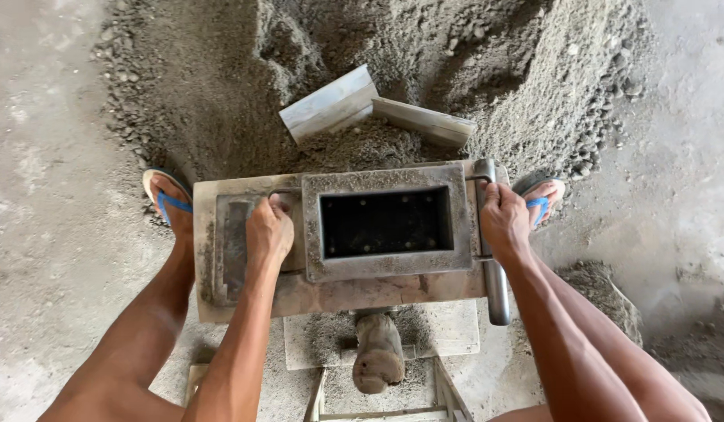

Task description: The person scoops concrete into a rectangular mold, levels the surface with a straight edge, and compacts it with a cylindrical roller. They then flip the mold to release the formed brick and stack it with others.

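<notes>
A dusty metal block mould (385, 270) with an empty, dark rectangular cavity sits on a flat frame below me. My left hand (268, 230) is closed around a thin metal handle on the mould's left side. On the right side, my right hand (502, 219) grips a matching handle beside a grey pipe (496, 289). A worn wooden lever knob (377, 355) sticks out under the mould's near edge.
A large heap of grey sand mix (424, 70) lies ahead, with two flat boards (330, 101) stuck in it. My feet in blue-strapped sandals (168, 202) stand either side of the frame. A smaller mound (604, 289) sits at the right on the concrete floor.
</notes>
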